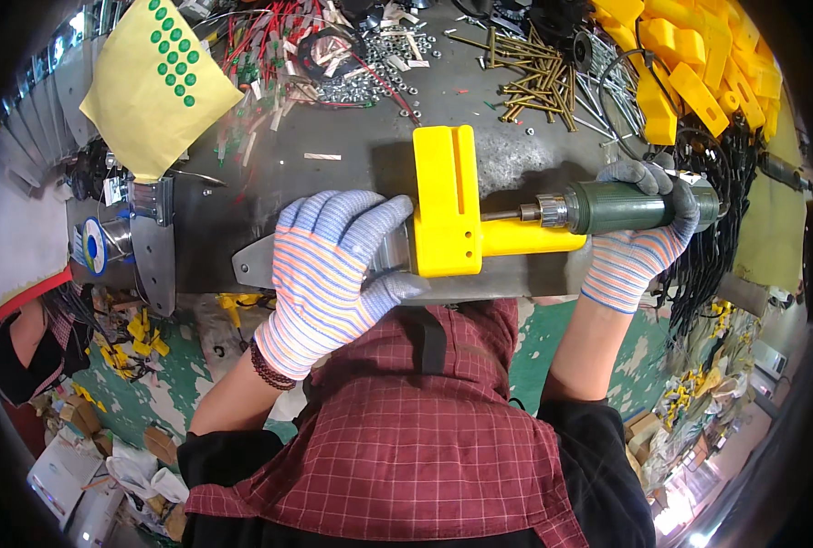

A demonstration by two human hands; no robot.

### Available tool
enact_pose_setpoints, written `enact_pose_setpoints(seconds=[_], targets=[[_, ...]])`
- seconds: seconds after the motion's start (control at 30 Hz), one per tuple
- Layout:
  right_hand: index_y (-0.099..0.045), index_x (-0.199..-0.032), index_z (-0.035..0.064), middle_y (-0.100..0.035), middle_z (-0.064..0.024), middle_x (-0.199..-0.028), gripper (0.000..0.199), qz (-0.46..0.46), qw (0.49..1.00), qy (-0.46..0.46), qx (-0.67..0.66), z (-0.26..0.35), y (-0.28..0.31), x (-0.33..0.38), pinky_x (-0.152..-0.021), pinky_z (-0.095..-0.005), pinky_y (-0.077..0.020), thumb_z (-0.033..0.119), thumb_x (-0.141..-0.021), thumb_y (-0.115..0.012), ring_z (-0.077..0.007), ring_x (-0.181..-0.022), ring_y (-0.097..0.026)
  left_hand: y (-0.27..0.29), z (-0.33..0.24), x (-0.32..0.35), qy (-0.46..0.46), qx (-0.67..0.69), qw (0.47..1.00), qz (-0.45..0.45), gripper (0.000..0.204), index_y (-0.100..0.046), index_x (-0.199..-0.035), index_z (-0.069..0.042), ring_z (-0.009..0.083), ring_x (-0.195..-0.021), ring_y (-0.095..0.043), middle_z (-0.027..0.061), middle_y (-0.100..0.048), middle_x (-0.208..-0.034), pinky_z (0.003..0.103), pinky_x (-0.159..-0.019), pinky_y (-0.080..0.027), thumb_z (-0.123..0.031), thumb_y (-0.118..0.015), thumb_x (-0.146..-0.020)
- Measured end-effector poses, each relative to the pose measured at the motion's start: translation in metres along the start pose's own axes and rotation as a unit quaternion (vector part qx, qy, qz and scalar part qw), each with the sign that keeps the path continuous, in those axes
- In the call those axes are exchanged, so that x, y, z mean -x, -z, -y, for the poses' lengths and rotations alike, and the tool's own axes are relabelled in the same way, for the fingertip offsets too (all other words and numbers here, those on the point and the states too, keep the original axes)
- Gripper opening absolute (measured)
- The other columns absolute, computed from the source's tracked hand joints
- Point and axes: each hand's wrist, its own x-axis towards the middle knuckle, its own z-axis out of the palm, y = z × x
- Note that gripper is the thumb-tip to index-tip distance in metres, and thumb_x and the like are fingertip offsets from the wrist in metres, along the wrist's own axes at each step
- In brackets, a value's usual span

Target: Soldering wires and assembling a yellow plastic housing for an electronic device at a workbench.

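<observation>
My left hand [329, 260], in a striped knit glove, is closed around the metal end of a yellow plastic tool housing [447, 205]. A flat grey metal plate with a rounded tip [257, 260] sticks out past that hand on the left. The housing's yellow handle [530, 239] points right. In my gloved right hand [639, 242] lies a dark green electric screwdriver [618, 206], held level with fingers wrapped over its body. Its bit [500, 216] points left and meets the right side of the housing, just above the handle. Whether a screw sits at the tip is hidden.
Brass-coloured long screws [539, 82] lie at the back, with nuts [370, 87] and wires left of them. Yellow housings [699, 55] are heaped at far right. At left are a yellow card with green stickers [160, 91], a solder spool [96, 247] and grey metal plates [155, 256].
</observation>
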Motion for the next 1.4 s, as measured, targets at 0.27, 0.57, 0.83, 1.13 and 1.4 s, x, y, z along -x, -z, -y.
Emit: enact_pose_setpoints(seconds=[0.27, 0.57, 0.83, 1.13, 1.4], targets=[[-0.057, -0.101, 0.004, -0.055, -0.0015, -0.074, 0.03, -0.005, 1.0, 0.009, 0.009, -0.007, 0.0, -0.001, -0.079, -0.0365, -0.0504, 0.01, -0.077, -0.072, -0.0168, -0.066, -0.054, -0.002, 0.002, 0.0, -0.024, -0.001, 0.999, -0.024, 0.063, -0.063, -0.123, -0.013, 0.0304, -0.1, -0.057, 0.0084, -0.059, -0.11, 0.046, -0.09, -0.043, -0.056, -0.067, -0.077], [-0.059, -0.098, 0.0056, -0.058, -0.0011, -0.072, 0.026, 0.008, 1.0, -0.011, 0.009, -0.005, 0.003, -0.006, -0.077, -0.0364, -0.0508, 0.011, -0.076, -0.072, -0.0163, -0.066, -0.055, -0.003, -0.001, 0.001, -0.027, 0.001, 0.999, -0.038, 0.062, -0.062, -0.123, -0.013, 0.0306, -0.1, -0.057, 0.0091, -0.06, -0.109, 0.046, -0.09, -0.043, -0.056, -0.069, -0.078], [-0.059, -0.108, -0.0009, -0.061, -0.0083, -0.089, 0.036, 0.073, 0.989, 0.012, 0.125, 0.047, -0.018, -0.006, -0.075, -0.0366, -0.0502, 0.027, -0.087, -0.068, -0.0207, -0.075, -0.056, 0.016, -0.004, 0.012, -0.017, -0.045, 0.998, -0.028, 0.069, -0.059, -0.127, -0.011, 0.0365, -0.111, -0.055, 0.0135, -0.058, -0.122, 0.049, -0.097, -0.041, -0.056, -0.073, -0.076], [-0.042, -0.143, 0.0101, -0.064, -0.0214, -0.113, 0.07, 0.185, 0.258, 0.179, 0.931, 0.09, 0.038, -0.031, -0.09, -0.0448, -0.0507, 0.022, -0.083, -0.076, -0.0409, -0.103, -0.063, 0.015, -0.002, 0.03, -0.001, -0.142, 0.99, -0.013, 0.066, -0.065, -0.128, -0.02, 0.0346, -0.111, -0.053, 0.0122, -0.057, -0.122, 0.049, -0.098, -0.04, -0.046, -0.079, -0.069], [-0.069, -0.112, 0.0026, -0.065, -0.0126, -0.105, 0.027, 0.41, 0.554, 0.162, 0.706, 0.038, -0.072, 0.048, -0.079, -0.0315, -0.0504, 0.02, -0.091, -0.068, -0.0219, -0.092, -0.064, 0.091, 0.001, -0.008, 0.205, 0.451, 0.828, 0.265, 0.049, -0.06, -0.125, 0.0, 0.0265, -0.096, -0.067, 0.016, -0.068, -0.1, 0.036, -0.082, -0.053, -0.031, -0.073, -0.09]])
